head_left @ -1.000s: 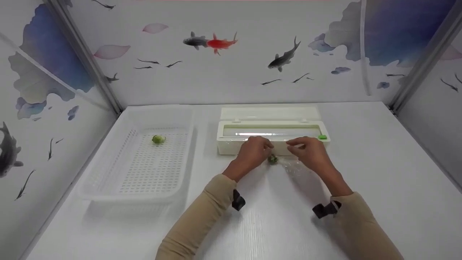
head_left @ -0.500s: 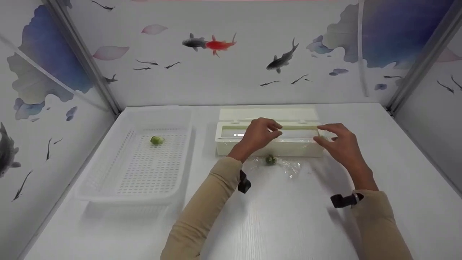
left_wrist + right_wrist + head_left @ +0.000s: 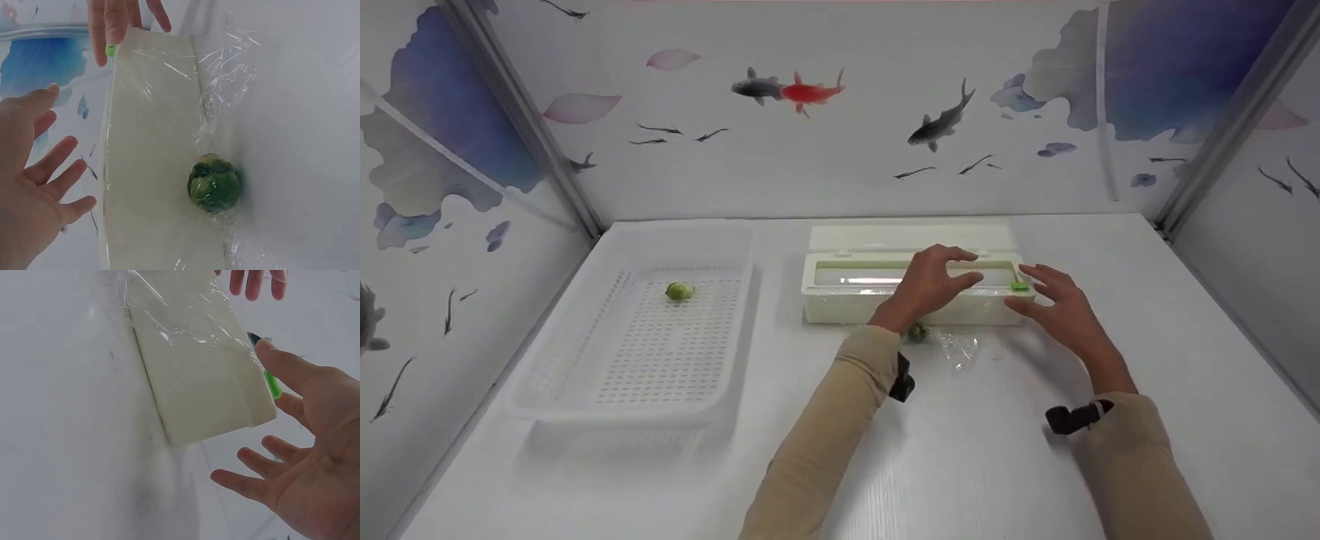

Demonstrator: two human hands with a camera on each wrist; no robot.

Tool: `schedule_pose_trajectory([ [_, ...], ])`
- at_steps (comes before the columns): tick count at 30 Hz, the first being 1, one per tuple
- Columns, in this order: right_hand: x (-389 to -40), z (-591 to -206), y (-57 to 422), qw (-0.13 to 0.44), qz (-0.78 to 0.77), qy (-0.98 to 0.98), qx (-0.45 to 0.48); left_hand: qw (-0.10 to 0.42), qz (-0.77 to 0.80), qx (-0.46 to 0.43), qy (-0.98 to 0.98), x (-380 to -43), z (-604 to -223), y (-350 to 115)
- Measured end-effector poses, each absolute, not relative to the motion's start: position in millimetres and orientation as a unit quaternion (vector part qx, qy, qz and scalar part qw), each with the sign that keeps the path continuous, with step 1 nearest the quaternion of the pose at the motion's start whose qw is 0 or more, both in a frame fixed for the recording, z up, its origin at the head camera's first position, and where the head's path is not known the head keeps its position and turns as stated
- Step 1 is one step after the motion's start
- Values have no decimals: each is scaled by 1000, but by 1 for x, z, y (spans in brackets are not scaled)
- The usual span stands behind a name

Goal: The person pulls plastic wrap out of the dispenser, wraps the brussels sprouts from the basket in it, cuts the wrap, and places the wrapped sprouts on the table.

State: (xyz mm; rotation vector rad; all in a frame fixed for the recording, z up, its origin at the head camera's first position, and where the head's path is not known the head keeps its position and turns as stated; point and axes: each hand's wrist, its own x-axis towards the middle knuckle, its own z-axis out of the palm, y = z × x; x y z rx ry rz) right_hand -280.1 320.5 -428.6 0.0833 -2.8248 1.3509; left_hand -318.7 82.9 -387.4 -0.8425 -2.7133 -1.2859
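In front of a cream cling film dispenser (image 3: 847, 307) with its lid raised lies a green Brussels sprout (image 3: 215, 185), covered by clear cling film (image 3: 230, 73) drawn over the dispenser's front. My left hand (image 3: 926, 289) hovers above the dispenser, its fingers apart and holding nothing. At the dispenser's right end, my right hand (image 3: 1061, 307) has its thumb and fingers spread around the corner, close to the green slide cutter (image 3: 1019, 286). The right wrist view shows the fingers near that cutter (image 3: 273, 385); whether one touches it I cannot tell.
To the left stands a white perforated plastic basket (image 3: 712, 401) with another Brussels sprout (image 3: 680, 291) in it. The white table (image 3: 960, 465) is bounded by printed panels (image 3: 840, 165) at the back and sides.
Both hands have come off the film by the sprout. The right hand has moved right to the cutter end; the left has risen and shifted right above the dispenser.
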Motion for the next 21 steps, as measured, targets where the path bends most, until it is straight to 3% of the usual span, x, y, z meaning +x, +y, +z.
schedule_pose_trajectory([
  [11,-281,-439,319,-38,484,-874,19,51,-343,-259,-901,-314,-402,124],
  [21,-280,-439,321,-27,474,-880,34,72,-321,-209,-921,-313,-408,144],
])
